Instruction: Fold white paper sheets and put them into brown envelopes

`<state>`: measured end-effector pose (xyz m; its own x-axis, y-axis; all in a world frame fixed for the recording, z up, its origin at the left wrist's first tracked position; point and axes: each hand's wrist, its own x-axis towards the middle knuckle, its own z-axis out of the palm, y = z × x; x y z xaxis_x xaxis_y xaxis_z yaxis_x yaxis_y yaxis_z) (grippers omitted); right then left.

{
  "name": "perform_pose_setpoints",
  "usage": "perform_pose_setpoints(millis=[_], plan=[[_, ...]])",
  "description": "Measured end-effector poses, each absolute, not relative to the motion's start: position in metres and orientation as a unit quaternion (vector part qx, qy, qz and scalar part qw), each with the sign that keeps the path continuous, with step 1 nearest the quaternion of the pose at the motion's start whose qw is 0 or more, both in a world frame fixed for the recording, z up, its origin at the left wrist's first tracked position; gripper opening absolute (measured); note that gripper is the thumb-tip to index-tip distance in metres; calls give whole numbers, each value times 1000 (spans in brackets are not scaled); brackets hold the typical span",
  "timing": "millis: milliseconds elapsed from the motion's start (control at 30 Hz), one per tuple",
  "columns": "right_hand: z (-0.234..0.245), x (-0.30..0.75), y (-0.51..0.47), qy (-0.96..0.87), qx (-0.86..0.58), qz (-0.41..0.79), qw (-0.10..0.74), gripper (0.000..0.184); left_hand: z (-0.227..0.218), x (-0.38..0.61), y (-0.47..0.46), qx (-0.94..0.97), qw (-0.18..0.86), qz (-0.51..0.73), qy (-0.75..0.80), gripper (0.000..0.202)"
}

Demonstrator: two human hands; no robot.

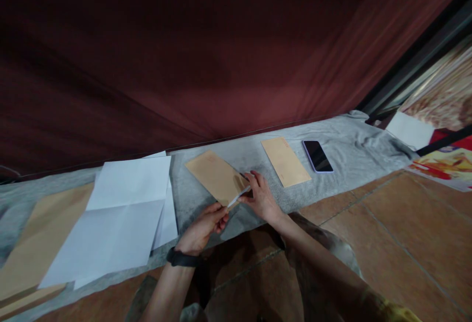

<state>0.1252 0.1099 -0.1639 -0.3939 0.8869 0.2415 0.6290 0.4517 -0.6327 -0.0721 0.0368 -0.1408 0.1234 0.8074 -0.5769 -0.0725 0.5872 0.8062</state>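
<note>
A tan envelope lies on the grey cloth, with a strip of white paper sticking out of its near end. My left hand pinches the near corner of the envelope and paper; a dark band sits on that wrist. My right hand is closed on the envelope's open end, fingers over the paper's edge. Both hands meet at that same end.
A second tan envelope and a dark phone lie to the right on the cloth. White creased sheets sit to the left over brown envelopes. A dark red curtain hangs behind; tiled floor lies on the right.
</note>
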Motion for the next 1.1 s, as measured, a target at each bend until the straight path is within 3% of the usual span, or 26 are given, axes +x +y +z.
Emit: perform_pose_setpoints(millis=[167, 500, 733, 967, 1100], plan=[[-161, 127, 115, -848, -425, 232, 218, 67, -136, -77, 34, 327, 680, 311, 578, 40], [-152, 116, 111, -879, -409, 160, 184, 56, -136, -77, 34, 292, 688, 302, 592, 40], [-154, 110, 102, -920, -335, 96, 178, 36, -137, -78, 34, 286, 693, 302, 589, 41], [-156, 105, 98, -931, -315, 88, 164, 38, -140, -80, 35, 275, 685, 292, 609, 28], [-160, 101, 92, -935, -313, 63, 154, 37, -135, -80, 32, 266, 682, 300, 611, 32]])
